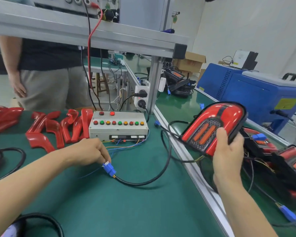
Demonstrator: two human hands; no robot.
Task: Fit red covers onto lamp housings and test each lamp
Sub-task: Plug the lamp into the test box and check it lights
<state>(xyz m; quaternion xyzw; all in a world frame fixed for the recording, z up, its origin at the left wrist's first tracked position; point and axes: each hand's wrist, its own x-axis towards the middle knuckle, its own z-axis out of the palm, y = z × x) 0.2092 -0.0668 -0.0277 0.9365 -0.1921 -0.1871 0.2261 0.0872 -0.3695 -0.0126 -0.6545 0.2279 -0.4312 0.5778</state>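
The left hand (91,152) reaches forward across the green table (109,211) with the forearm stretched low over the mat and the wrist bent down. Its fingers are curled together, and the fingertips pinch the top of a blue plug (109,169) that sits on the mat just below them. A thick black cable (149,180) runs out of the plug, away from the fingers to the right, and loops up toward the lamp. Thin coloured wires lead from the fingertips back to the test box (118,125), a grey box with a row of red, green and orange buttons, which stands just beyond the knuckles.

The right hand (228,149) is raised over the table's metal edge, forearm angled up from the lower right. It grips a lamp (214,127) with its red cover already on: the thumb presses on the front face near the orange strips, while the other fingers wrap round the black rim behind. The lamp tilts, its rounded end pointing up and away from the palm.

Loose red covers (46,127) lie on the mat well to the left of the left hand's fingers. More lamps (294,161) are piled just right of the right hand.
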